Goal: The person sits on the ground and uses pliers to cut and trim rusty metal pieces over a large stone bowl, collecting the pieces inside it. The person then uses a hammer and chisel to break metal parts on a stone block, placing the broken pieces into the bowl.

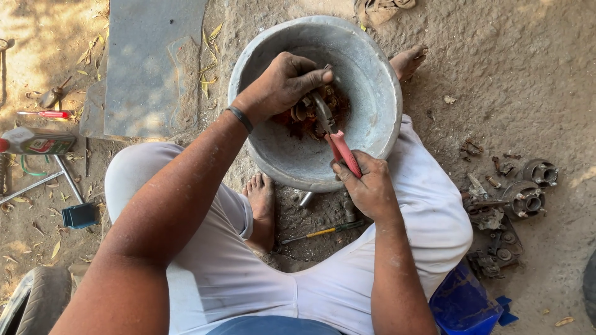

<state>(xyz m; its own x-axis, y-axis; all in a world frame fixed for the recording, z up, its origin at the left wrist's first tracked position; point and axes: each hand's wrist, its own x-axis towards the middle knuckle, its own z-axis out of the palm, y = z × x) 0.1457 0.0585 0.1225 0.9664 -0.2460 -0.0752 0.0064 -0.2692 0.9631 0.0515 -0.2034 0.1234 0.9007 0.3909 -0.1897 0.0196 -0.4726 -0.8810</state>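
Down in the metal basin (pixel 372 118), both hands are busy on a cluster of rusty parts (pixel 304 115). The left hand (pixel 279 87) is curled over the cluster, fingers (pixel 313 77) closed and pressing on the piece just beneath them, pinning it against the basin floor. The right hand (pixel 366 183) is wrapped tight around the red handles of the pliers (pixel 332 133), fingers closed on them; the nose of the tool runs up and away from those fingers and disappears under the left fingertips, right in among the parts. Whether the nose has actually bitten onto anything, I cannot tell: the left hand covers it.

How far along? My read is mid-job. The cluster looks whole and sits together in the basin, with nothing pulled free beside the fingers inside it. Outside, well away to the right of the right hand, a heap of 2 or more hub-like pieces and scraps (pixel 515 205) lies in the dirt, which may be work already stripped. Just below the right hand, a yellow screwdriver (pixel 316 234) lies on the ground, untouched. So: grip set, piece pinned, separating not yet done, by the look of it.
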